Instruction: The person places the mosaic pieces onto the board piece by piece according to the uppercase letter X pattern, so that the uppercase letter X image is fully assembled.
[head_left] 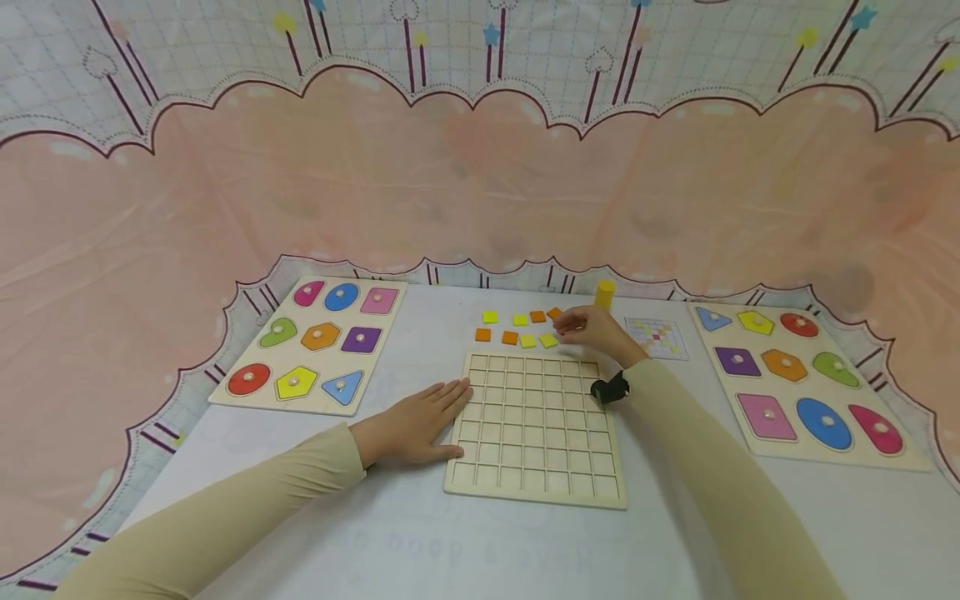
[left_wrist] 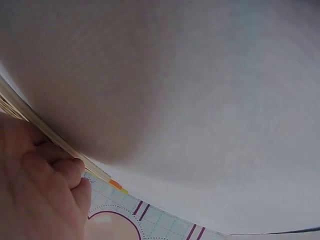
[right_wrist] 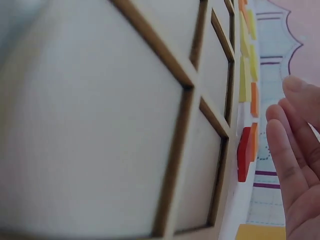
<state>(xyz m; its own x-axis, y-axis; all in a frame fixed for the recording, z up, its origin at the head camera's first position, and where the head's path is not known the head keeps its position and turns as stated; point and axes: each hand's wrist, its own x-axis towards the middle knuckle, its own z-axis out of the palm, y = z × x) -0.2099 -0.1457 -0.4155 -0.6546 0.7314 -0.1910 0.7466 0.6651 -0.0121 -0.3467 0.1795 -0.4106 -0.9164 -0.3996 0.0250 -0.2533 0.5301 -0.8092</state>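
A pale wooden grid board (head_left: 536, 425) with square cells lies on the white table. My left hand (head_left: 416, 423) rests at its left edge, fingers stretched along the rim; in the left wrist view the hand (left_wrist: 45, 175) is beside the board's edge. Beyond the far edge my right hand (head_left: 592, 329) hovers over the small square tiles, close to an orange tile (head_left: 554, 313). Its thumb and fingers stand apart in the right wrist view, and no tile shows between them. A red tile (right_wrist: 244, 154) lies near that hand (right_wrist: 300, 135); in the head view the hand hides it.
Yellow tiles (head_left: 490, 317) and orange tiles (head_left: 483, 335) lie in two rows behind the board. A yellow cylinder (head_left: 604, 294) stands beyond the right hand, near a printed pattern card (head_left: 657, 338). Shape-puzzle boards flank the scene, left (head_left: 310, 345) and right (head_left: 810, 383).
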